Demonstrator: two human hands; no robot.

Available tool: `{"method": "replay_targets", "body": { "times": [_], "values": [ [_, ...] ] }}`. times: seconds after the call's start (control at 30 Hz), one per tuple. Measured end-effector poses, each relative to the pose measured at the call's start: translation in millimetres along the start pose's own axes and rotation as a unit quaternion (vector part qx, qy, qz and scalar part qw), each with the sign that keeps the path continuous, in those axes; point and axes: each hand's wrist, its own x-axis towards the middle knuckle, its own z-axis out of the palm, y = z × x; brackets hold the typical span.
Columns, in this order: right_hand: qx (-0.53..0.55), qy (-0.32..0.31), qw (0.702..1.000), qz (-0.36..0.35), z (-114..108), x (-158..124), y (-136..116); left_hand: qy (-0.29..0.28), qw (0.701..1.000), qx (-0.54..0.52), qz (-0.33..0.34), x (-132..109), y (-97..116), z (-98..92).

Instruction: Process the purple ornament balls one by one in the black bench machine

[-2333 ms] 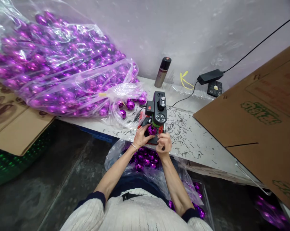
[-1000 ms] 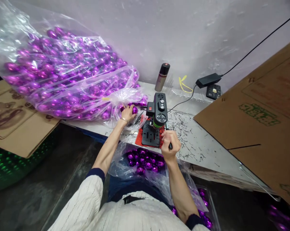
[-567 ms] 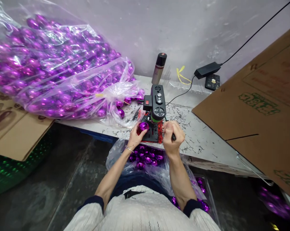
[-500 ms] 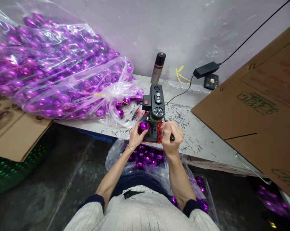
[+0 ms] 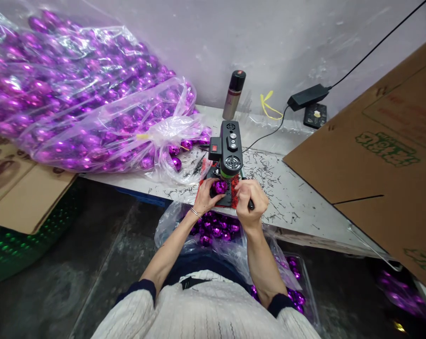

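Observation:
My left hand (image 5: 205, 198) is closed around a shiny purple bauble (image 5: 220, 187), held just below the head of a small black bench drill press (image 5: 230, 146). My right hand (image 5: 252, 202) makes a fist on the black-tipped lever handle (image 5: 251, 204) at the machine's right side. A red switch shows on the machine's left. The tip under its head is hidden from above. Beneath it lies a dark base plate on a red mat (image 5: 235, 195). Below the table edge, an open plastic bag (image 5: 168, 230) holds many more purple baubles (image 5: 216, 230).
A large tied bag of purple baubles (image 5: 85, 103) fills the left. Behind the machine stand a spray can (image 5: 234, 95) and a power adapter (image 5: 309, 97). A cardboard box (image 5: 375, 155) leans at the right. Dark shavings (image 5: 279, 197) litter the white table.
My left hand has shifted the bauble to the right, closer beneath the machine's head. My right hand keeps its grip on the lever, almost unmoved. The view has shifted slightly.

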Motion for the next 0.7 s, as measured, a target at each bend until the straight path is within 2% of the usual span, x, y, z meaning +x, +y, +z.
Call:
{"method": "replay_targets", "body": {
  "times": [0.33, 0.53, 0.7],
  "values": [
    [0.011, 0.006, 1.000, -0.006, 4, -19, 8, 0.035, 0.997, 0.006, -0.062, 1, 4, 7.1],
    [0.025, 0.039, 0.999, -0.026, 17, -47, 28, 0.024, 0.996, 0.011, -0.081, -1, 4, 6.8],
    [0.014, 0.065, 0.997, -0.039, 27, -59, 41, 0.027, 0.996, 0.011, -0.087, -2, 2, 8.1]
  ]
}}
